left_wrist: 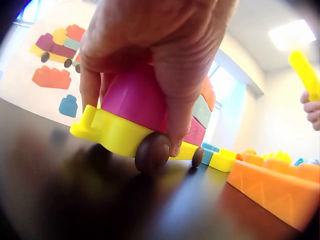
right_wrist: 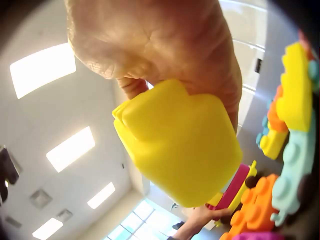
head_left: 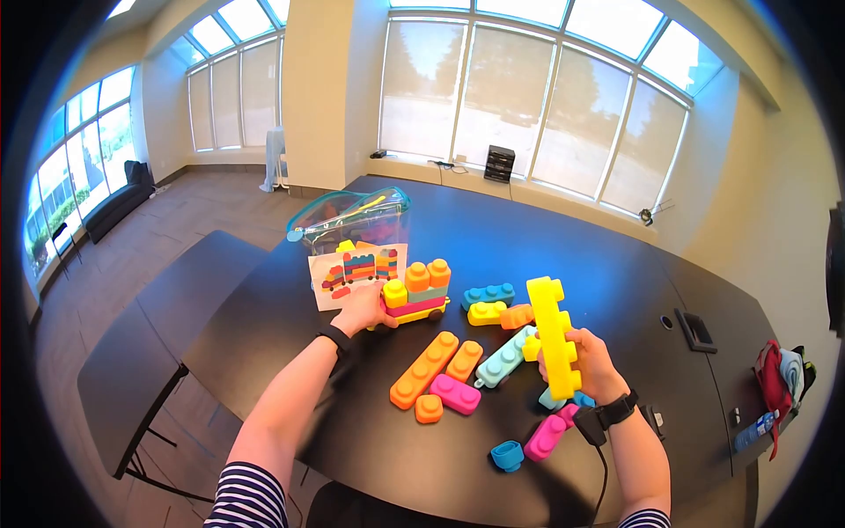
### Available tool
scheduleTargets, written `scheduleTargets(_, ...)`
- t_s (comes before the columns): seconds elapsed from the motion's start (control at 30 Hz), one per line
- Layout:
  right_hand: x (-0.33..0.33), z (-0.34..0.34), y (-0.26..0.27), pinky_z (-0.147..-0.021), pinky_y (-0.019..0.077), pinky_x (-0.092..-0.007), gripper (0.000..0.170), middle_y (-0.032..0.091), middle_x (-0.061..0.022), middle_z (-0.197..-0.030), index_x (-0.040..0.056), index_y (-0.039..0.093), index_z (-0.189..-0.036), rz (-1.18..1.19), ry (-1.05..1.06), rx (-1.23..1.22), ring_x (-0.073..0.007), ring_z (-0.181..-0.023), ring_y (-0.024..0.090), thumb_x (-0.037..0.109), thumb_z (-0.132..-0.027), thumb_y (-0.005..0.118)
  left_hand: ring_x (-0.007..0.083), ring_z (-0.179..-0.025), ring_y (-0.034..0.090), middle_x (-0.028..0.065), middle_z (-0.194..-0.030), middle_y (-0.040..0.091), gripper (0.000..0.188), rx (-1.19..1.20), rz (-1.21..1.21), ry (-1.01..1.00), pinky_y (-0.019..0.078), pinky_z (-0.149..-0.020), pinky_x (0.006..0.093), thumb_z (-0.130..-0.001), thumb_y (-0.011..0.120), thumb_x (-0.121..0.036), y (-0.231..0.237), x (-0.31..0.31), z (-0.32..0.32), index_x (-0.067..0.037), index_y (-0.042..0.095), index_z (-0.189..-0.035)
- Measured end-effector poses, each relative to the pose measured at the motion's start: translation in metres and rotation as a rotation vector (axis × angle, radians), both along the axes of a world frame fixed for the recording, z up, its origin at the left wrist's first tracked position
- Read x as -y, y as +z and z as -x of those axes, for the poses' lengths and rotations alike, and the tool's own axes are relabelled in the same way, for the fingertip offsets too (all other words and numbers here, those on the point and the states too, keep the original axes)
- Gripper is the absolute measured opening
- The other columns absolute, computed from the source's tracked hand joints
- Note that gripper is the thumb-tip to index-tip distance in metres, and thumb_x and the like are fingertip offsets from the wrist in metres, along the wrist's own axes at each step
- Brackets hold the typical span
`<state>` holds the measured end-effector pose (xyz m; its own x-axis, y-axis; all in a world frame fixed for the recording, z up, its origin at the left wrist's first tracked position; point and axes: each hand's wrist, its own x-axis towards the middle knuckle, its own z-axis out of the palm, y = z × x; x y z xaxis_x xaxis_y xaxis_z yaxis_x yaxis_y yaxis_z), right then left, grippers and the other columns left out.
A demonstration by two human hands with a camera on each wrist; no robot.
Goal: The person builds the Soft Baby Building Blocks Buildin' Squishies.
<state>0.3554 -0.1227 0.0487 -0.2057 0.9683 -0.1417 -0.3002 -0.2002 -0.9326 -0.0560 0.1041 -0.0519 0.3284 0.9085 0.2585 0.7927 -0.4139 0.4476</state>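
My left hand (head_left: pixel 359 308) grips the near end of a toy block train car (head_left: pixel 418 304), fingers and thumb either side of a magenta block (left_wrist: pixel 132 97). That block sits on a yellow wheeled base (left_wrist: pixel 117 132) standing on the table. Stacked on the car are a grey-green block, two orange blocks (head_left: pixel 428 275) and a yellow block (head_left: pixel 393 291). My right hand (head_left: pixel 600 365) holds a long yellow building block (head_left: pixel 553 339) upright above the table, its studs facing sideways. The right wrist view shows one end of this yellow block (right_wrist: pixel 180 145) below the palm.
Behind the car stand a clear zip bag (head_left: pixel 387 224) and a card with block pictures (head_left: pixel 339 295). Loose blocks lie between the hands: orange (head_left: pixel 424 370), magenta (head_left: pixel 455 394), a light-teal wheeled base (head_left: pixel 506 356), blue (head_left: pixel 488 295). A blue curved piece (head_left: pixel 507 456) lies near the front edge.
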Motion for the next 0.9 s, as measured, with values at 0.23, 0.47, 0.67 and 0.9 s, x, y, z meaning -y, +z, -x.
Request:
scheduleTargets(0.23,0.037,-0.028,0.003,-0.073,0.0595,-0.0406,0.079,0.067,-0.0154,-0.115,0.0151,0.039,-0.163,-0.018,-0.044,0.142,-0.0255,-0.086,0.069,0.037,-0.095,0.07,0.0357,-0.121,0.062,0.0145,-0.124,0.066,0.081,0.015,-0.157,0.01,0.0534,-0.1,0.0477,-0.07,0.096,-0.047,0.047,0.096,-0.018,-0.007,0.06,-0.131)
scheduleTargets(0.47,0.033,-0.018,0.003,-0.115,0.044,-0.0461,0.07,0.063,-0.0166,-0.133,0.0096,0.067,-0.135,-0.637,-0.145,1.361,-0.0348,-0.131,0.057,0.011,-0.067,0.085,0.0441,-0.14,0.051,0.0195,-0.152,0.049,0.099,-0.216,0.082,-0.382,0.0479,-0.114,0.0512,-0.071,0.095,-0.048,0.026,0.194,-0.054,-0.015,0.048,-0.152)
scheduleTargets(0.67,0.001,-0.025,-0.006,-0.118,0.0329,-0.0645,0.059,0.07,-0.0026,-0.13,0.0169,0.075,-0.12,-0.887,-0.026,1.637,-0.0306,-0.144,0.05,-0.016,-0.073,0.063,0.038,-0.131,0.06,0.0175,-0.146,0.057,0.074,-0.044,0.272,-0.331,0.0506,-0.11,0.0443,-0.074,0.094,-0.04,0.034,0.185,-0.058,-0.011,0.062,-0.134)
scheduleTargets(0.9,-0.011,-0.019,-0.026,-0.123,0.0333,-0.0631,0.059,0.064,-0.0039,-0.144,0.0195,0.078,-0.123,-0.725,0.165,1.642,-0.0302,-0.152,0.044,-0.01,-0.074,0.065,0.0376,-0.142,0.052,0.0179,-0.158,0.052,0.049,0.014,0.102,-0.379,0.0452,-0.116,0.0463,-0.084,0.086,-0.047,0.004,0.178,-0.041,-0.009,0.078,-0.114)
